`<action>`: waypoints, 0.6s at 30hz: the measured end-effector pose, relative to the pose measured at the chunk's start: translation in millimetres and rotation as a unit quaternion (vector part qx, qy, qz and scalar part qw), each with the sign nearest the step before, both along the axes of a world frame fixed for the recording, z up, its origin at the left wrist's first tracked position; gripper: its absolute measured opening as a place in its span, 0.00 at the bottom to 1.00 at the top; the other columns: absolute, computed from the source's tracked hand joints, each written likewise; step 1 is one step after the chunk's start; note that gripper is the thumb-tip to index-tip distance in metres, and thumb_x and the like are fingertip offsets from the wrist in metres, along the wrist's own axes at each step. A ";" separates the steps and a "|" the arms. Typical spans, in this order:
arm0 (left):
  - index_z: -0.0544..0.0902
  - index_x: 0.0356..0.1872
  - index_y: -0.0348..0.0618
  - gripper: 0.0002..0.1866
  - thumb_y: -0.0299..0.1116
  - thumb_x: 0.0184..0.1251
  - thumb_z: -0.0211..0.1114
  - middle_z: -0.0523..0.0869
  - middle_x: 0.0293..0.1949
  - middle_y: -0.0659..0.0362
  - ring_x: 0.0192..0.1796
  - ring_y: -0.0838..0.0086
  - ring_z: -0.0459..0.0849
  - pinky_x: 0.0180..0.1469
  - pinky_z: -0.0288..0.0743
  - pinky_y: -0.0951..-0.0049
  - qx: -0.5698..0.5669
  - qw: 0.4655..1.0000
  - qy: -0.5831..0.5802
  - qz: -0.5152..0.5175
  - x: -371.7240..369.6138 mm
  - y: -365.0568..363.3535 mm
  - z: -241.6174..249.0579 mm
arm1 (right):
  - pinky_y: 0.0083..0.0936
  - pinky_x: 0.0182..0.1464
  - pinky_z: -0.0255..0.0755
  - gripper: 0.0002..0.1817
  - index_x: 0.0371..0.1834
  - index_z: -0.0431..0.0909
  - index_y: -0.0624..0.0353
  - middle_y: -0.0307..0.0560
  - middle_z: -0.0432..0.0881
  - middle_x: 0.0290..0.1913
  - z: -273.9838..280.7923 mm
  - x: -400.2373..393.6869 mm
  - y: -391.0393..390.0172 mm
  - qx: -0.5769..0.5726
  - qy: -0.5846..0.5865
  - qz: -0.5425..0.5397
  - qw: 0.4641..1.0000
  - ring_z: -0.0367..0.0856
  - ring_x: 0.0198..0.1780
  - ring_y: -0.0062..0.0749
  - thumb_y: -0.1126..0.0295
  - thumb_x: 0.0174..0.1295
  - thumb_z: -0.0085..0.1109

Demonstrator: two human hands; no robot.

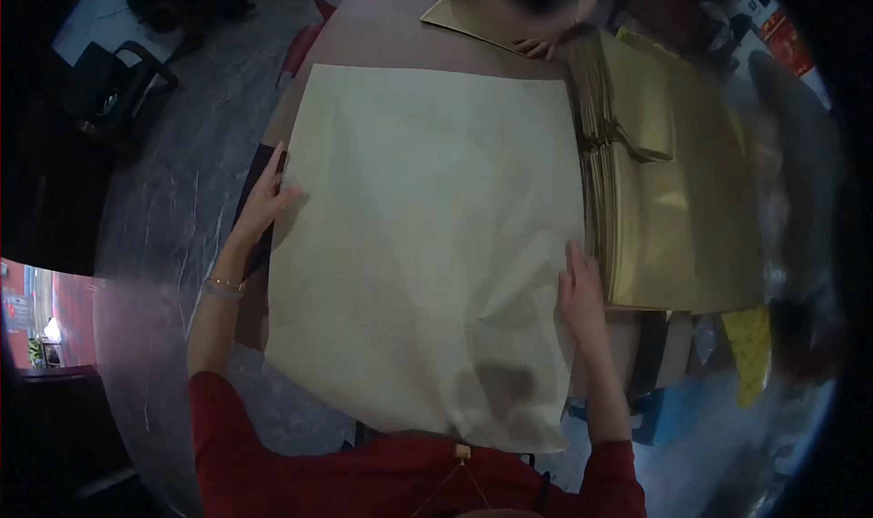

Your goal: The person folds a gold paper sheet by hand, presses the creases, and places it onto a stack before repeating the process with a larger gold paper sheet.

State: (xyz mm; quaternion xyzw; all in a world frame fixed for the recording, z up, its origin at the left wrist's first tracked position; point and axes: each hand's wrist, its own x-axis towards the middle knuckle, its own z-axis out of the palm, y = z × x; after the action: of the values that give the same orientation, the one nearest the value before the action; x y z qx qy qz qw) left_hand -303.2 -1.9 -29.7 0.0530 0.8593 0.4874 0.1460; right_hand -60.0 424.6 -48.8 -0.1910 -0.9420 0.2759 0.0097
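The left hand (pixel 266 200) was laid flat, fingers spread and extended, against the left edge of a large cream paper sheet (pixel 427 236); nothing was clasped, the edge was only touched. The right hand (pixel 580 292) was likewise held open and pressed palm-down on the sheet's right edge, with no pinch to be seen.

Between the two hands the sheet was spread nearly flat over a brown table (pixel 382 31), its near edge hanging toward the red-sleeved body (a few soft creases were visible near that edge). The laying-out was judged largely done; the smoothing appeared unfinished, and no fold was yet seen in the sheet.

Just beyond the right hand, touching the sheet's right edge, a stack of gold sheets (pixel 673 218) was piled. Farther off, past the sheet's far edge, another person's hand (pixel 536 45) was rested on a separate gold sheet (pixel 464 13).
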 end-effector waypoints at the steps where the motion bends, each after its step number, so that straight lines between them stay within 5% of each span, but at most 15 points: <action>1: 0.50 0.76 0.48 0.38 0.29 0.68 0.60 0.79 0.56 0.56 0.53 0.75 0.76 0.57 0.69 0.74 0.030 0.999 -0.003 -0.015 19.9 -16.0 -5.2 | 0.41 0.59 0.67 0.28 0.74 0.56 0.52 0.67 0.64 0.63 -3.5 13.8 -1.2 -0.012 0.009 0.015 1.000 0.69 0.60 0.61 0.70 0.70 0.46; 6: 0.65 0.70 0.43 0.28 0.28 0.69 0.57 0.81 0.54 0.57 0.54 0.76 0.77 0.58 0.70 0.74 0.075 0.995 -0.056 -0.036 110.4 -41.7 4.5 | 0.38 0.58 0.68 0.22 0.67 0.67 0.56 0.66 0.68 0.61 10.0 68.4 -17.5 -0.015 0.025 0.009 1.000 0.71 0.59 0.57 0.68 0.70 0.47; 9: 0.72 0.65 0.41 0.23 0.30 0.70 0.57 0.76 0.63 0.58 0.58 0.75 0.76 0.60 0.70 0.73 -0.037 0.991 -0.102 -0.082 126.4 -50.5 15.9 | 0.30 0.56 0.69 0.18 0.60 0.75 0.58 0.54 0.75 0.55 -3.3 91.8 -0.6 -0.249 -0.043 -0.081 0.964 0.74 0.57 0.40 0.70 0.68 0.48; 12: 0.76 0.60 0.36 0.20 0.27 0.68 0.53 0.79 0.59 0.56 0.56 0.72 0.78 0.61 0.70 0.73 0.067 0.985 -0.158 -0.034 122.4 -58.2 7.4 | 0.24 0.54 0.70 0.19 0.58 0.76 0.61 0.43 0.78 0.54 -20.5 105.4 22.1 -0.464 0.011 -0.146 0.874 0.75 0.53 0.30 0.75 0.64 0.47; 13: 0.75 0.60 0.32 0.22 0.25 0.65 0.50 0.80 0.56 0.54 0.56 0.72 0.78 0.60 0.71 0.74 0.176 0.965 -0.190 -0.029 115.5 -63.9 -0.4 | 0.21 0.55 0.69 0.22 0.60 0.74 0.63 0.43 0.77 0.56 -14.4 105.4 23.6 -0.563 0.007 -0.196 0.803 0.75 0.53 0.29 0.76 0.62 0.46; 14: 0.74 0.60 0.29 0.24 0.22 0.61 0.47 0.82 0.53 0.52 0.55 0.73 0.79 0.58 0.72 0.76 0.283 0.934 -0.218 -0.027 108.5 -69.2 -7.8 | 0.21 0.55 0.69 0.22 0.60 0.74 0.63 0.43 0.77 0.56 -20.8 108.2 30.7 -0.562 0.013 -0.192 0.805 0.75 0.53 0.29 0.76 0.62 0.46; 15: 0.75 0.57 0.25 0.26 0.20 0.54 0.44 0.82 0.51 0.50 0.54 0.71 0.80 0.57 0.74 0.77 0.289 0.935 -0.207 -0.008 103.8 -74.6 -14.7 | 0.22 0.57 0.69 0.23 0.61 0.73 0.63 0.44 0.76 0.58 -28.6 111.1 37.8 -0.559 0.018 -0.168 0.812 0.75 0.55 0.30 0.78 0.62 0.46; 18: 0.76 0.57 0.27 0.24 0.20 0.58 0.46 0.82 0.51 0.51 0.52 0.70 0.82 0.56 0.75 0.76 0.268 0.934 -0.223 -0.080 93.2 -90.8 -23.7 | 0.23 0.59 0.69 0.24 0.62 0.72 0.62 0.46 0.76 0.58 -24.2 113.4 40.8 -0.530 0.026 -0.116 0.840 0.75 0.57 0.30 0.81 0.61 0.46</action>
State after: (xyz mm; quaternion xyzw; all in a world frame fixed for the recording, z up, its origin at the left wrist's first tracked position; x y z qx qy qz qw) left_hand -210.0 -92.7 -53.4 0.0482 0.6350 0.6855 0.3529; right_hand 53.4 465.4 -72.9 -0.2679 -0.6224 0.7345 -0.0369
